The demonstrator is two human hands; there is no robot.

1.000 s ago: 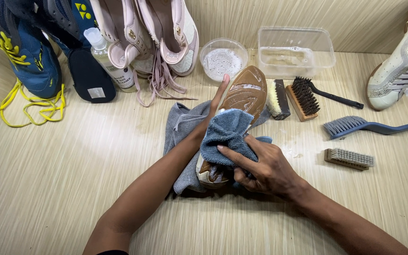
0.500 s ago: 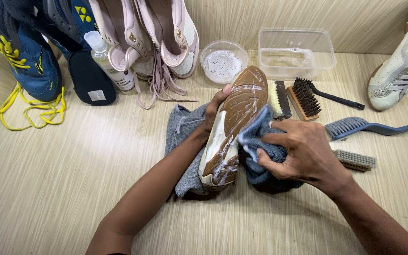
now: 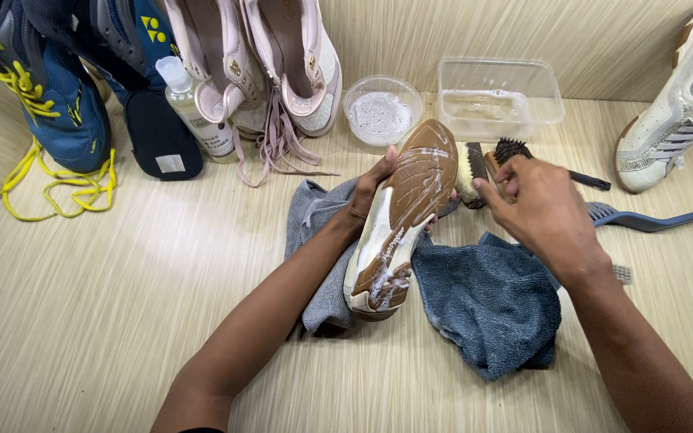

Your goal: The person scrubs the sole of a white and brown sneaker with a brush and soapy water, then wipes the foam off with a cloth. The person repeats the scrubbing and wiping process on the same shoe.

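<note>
My left hand (image 3: 372,191) grips a shoe (image 3: 401,215) turned sole up, its brown and white sole streaked with foam. The shoe rests over a grey cloth (image 3: 320,232). A blue towel (image 3: 487,301) lies loose on the table to the right of the shoe. My right hand (image 3: 541,210) hovers above the towel, fingers reaching toward two wooden brushes (image 3: 484,164) just beyond the shoe's toe. Whether the fingertips touch a brush is unclear; nothing is in the hand.
At the back stand a round bowl of foam (image 3: 382,110), a clear rectangular tub (image 3: 499,98), a cleaner bottle (image 3: 190,108), pink sneakers (image 3: 270,60) and blue shoes with yellow laces (image 3: 38,96). A white sneaker (image 3: 675,120) and a blue long-handled brush (image 3: 651,218) lie right.
My right hand was rubbing the sole with the blue towel, then let the towel drop onto the table and moved up toward the brushes. The left hand keeps holding the shoe.
</note>
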